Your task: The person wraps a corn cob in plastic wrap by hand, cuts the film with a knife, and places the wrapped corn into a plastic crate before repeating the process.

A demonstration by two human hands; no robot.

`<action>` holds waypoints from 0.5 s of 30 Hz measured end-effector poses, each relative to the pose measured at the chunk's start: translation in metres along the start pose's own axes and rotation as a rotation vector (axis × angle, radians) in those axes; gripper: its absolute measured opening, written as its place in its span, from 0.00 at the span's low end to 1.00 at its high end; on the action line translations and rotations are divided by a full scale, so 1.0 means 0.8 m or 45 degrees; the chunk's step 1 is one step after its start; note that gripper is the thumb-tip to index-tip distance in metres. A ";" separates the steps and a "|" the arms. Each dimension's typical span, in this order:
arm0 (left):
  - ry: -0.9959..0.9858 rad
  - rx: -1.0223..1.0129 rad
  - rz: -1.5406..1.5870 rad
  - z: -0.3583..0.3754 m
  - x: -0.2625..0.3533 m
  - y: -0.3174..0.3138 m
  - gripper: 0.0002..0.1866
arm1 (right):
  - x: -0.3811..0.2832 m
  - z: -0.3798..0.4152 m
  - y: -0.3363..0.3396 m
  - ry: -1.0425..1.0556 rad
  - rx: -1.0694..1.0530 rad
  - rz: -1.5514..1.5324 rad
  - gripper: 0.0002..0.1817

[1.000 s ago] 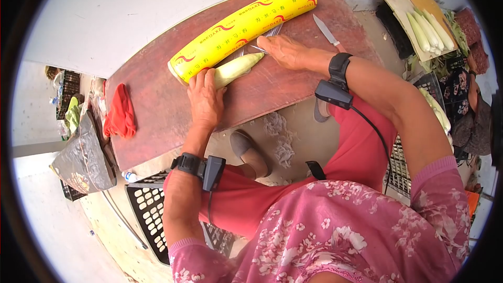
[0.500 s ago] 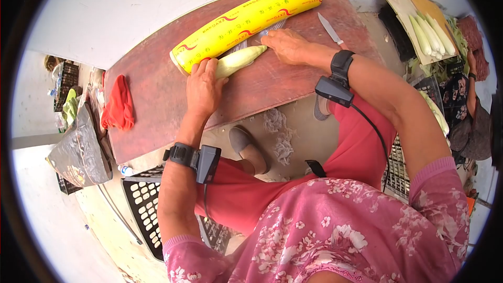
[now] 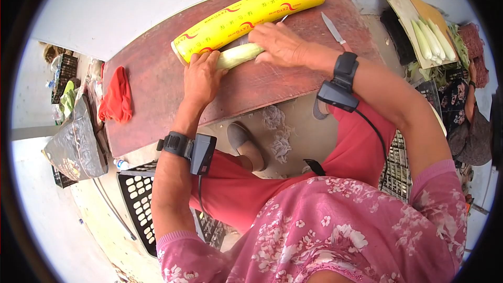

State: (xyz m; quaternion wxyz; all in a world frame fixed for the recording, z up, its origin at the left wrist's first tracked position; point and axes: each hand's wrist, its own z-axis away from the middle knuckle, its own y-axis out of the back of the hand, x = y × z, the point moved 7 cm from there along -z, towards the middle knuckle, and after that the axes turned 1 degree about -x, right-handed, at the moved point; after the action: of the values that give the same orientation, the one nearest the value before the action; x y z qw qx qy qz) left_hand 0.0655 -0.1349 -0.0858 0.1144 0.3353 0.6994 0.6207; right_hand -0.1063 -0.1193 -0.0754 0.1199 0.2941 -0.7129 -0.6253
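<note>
An ear of corn in its pale green husk [image 3: 242, 55] lies on the reddish-brown table, just in front of a thick yellow roll of cling film [image 3: 251, 17] with red and green print. My left hand [image 3: 201, 76] is closed round the corn's left end, fingertips close to the roll. Over the tapered right end, my right hand [image 3: 277, 44] grips with the thumb on the near side and the fingers on the far side. A strip of clear film shows between roll and corn, partly hidden by my right hand. To the right rests a knife [image 3: 332, 28] with a pale handle.
A red cloth [image 3: 116, 97] lies at the table's left edge. Several pale ears [image 3: 432, 42] sit on a board at right, near another person's arm [image 3: 470, 86]. Black crates [image 3: 140, 204] stand by my legs. Whitish scraps [image 3: 280, 141] litter the floor.
My right hand has moved left from beyond the corn's tip to cover its right end. My left hand stays on the left end. The whole view has shifted slightly.
</note>
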 end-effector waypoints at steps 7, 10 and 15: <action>0.018 -0.016 -0.007 -0.003 0.000 -0.001 0.23 | -0.018 -0.013 -0.022 0.091 0.141 0.132 0.26; 0.047 -0.056 -0.014 -0.006 -0.001 0.000 0.22 | -0.030 -0.018 -0.021 0.166 0.189 0.217 0.21; 0.031 -0.043 0.005 -0.008 -0.008 -0.003 0.22 | -0.041 -0.023 -0.031 0.224 0.249 0.165 0.07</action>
State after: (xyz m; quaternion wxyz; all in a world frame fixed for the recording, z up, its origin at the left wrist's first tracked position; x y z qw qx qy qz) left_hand 0.0656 -0.1443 -0.0887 0.1102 0.3272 0.6895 0.6367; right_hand -0.0639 -0.1169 -0.0892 0.1928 0.3112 -0.7746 -0.5157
